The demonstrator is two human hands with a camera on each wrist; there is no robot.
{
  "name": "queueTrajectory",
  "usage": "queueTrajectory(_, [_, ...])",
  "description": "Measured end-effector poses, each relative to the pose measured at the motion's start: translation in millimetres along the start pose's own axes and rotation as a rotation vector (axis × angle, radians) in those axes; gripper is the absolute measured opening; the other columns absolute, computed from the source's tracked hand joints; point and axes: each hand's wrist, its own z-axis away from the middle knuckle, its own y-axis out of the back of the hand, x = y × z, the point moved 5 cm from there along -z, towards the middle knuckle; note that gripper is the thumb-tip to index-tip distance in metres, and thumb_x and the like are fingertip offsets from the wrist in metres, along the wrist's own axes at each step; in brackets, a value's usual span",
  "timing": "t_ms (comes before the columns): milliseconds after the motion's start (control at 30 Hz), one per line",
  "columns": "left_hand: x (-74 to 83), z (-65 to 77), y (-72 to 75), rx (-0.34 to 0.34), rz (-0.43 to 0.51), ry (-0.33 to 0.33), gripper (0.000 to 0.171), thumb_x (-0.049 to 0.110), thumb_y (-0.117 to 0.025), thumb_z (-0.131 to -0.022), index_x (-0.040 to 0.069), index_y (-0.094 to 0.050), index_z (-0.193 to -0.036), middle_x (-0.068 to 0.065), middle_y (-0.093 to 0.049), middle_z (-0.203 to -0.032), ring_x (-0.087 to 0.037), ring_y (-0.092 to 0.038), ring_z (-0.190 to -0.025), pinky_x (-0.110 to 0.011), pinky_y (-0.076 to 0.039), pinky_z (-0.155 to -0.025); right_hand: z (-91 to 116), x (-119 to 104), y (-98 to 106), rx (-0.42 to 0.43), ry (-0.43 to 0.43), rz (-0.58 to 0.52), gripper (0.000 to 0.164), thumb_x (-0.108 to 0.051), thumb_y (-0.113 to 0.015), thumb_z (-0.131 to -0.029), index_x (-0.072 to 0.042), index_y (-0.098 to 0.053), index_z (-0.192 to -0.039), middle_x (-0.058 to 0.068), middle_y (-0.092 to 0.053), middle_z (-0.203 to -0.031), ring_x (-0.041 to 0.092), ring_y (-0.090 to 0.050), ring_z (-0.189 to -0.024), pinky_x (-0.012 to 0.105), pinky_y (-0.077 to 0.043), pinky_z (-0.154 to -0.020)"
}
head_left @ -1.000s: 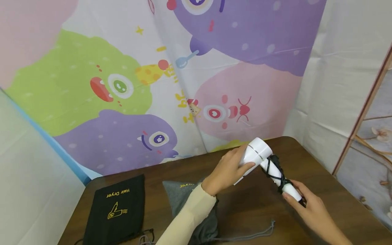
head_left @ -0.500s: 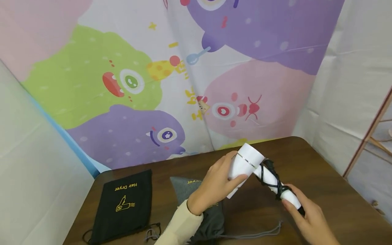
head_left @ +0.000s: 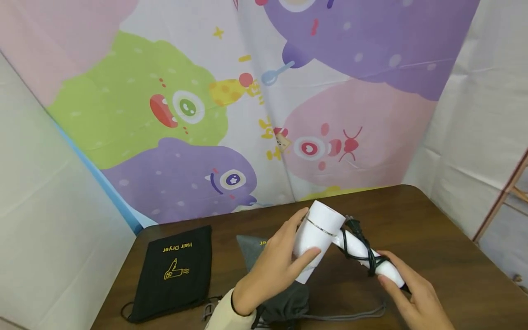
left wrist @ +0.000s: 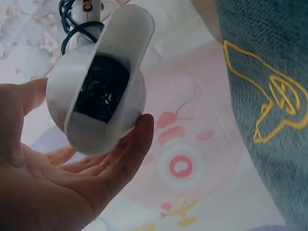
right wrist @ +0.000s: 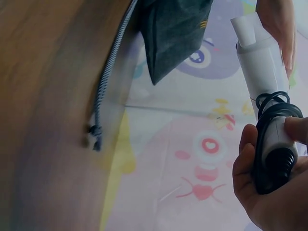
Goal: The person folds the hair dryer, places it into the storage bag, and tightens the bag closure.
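A white hair dryer is held above the table between both hands. My left hand grips its barrel, with the thumb on the near side. In the left wrist view, the flat white nozzle and its dark opening face the camera, and the fingers wrap the barrel from below. My right hand holds the end of the handle. Around that handle winds a black cord, its plug near the barrel. Under the left hand lies a grey drawstring pouch, partly hidden.
A black pouch printed "Hair Dryer" lies flat at the left of the brown table. The grey pouch's drawstring trails right along the front. Behind the table hangs a cartoon-print cloth; pale cloth walls stand at both sides.
Both hands keep their hold on the hair dryer. The dryer has come lower and nearer, its barrel turning more upright. The head view has shifted, so the table appears further right.
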Motion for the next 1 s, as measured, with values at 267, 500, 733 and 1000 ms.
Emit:
queueTrajectory(267, [-0.4,31.2,23.3,-0.059,0.145,0.106,0.073,0.041,-0.059,-0.100,0.029,-0.017,-0.158,0.000,-0.055,-0.131,-0.014,-0.061,-0.103,-0.025,-0.054,-0.074,0.2,-21.1,-5.0,-0.043,0.092,0.011,0.067,0.006,-0.076,-0.081,-0.013,-0.055,-0.142,-0.005,-0.061,-0.132,-0.006,-0.056,-0.108,0.005,-0.038,-0.087])
queueTrajectory(500, [0.9,52.6,48.0,-0.055,0.229,0.145,0.073,0.031,-0.061,-0.100,0.033,-0.017,-0.158,0.000,-0.059,-0.126,-0.012,-0.065,-0.097,-0.029,-0.056,-0.077,-2.4,-37.9,-8.1,-0.142,0.154,-0.016,0.070,0.007,-0.075,-0.081,-0.011,-0.052,-0.144,-0.004,-0.062,-0.129,0.001,-0.060,-0.102,0.007,-0.042,-0.084])
queueTrajectory(733, [7.9,65.6,62.8,-0.170,0.401,0.155,0.072,0.023,-0.064,-0.099,0.032,-0.021,-0.156,-0.004,-0.054,-0.137,-0.017,-0.066,-0.105,-0.029,-0.058,-0.071,-7.5,-53.0,-6.7,-0.289,0.187,-0.067,0.067,0.005,-0.075,-0.082,-0.015,-0.053,-0.142,-0.010,-0.063,-0.120,0.001,-0.059,-0.094,0.014,-0.045,-0.074])
queueTrajectory(1000, [2.5,62.7,62.4,-0.274,0.428,0.201,0.071,0.033,-0.071,-0.094,0.035,-0.030,-0.151,0.002,-0.056,-0.132,-0.013,-0.064,-0.102,-0.028,-0.058,-0.065,-6.2,-56.3,-17.3,-0.259,0.211,-0.037,0.071,0.007,-0.077,-0.079,-0.012,-0.053,-0.143,-0.011,-0.062,-0.114,0.000,-0.056,-0.086,0.015,-0.043,-0.068])
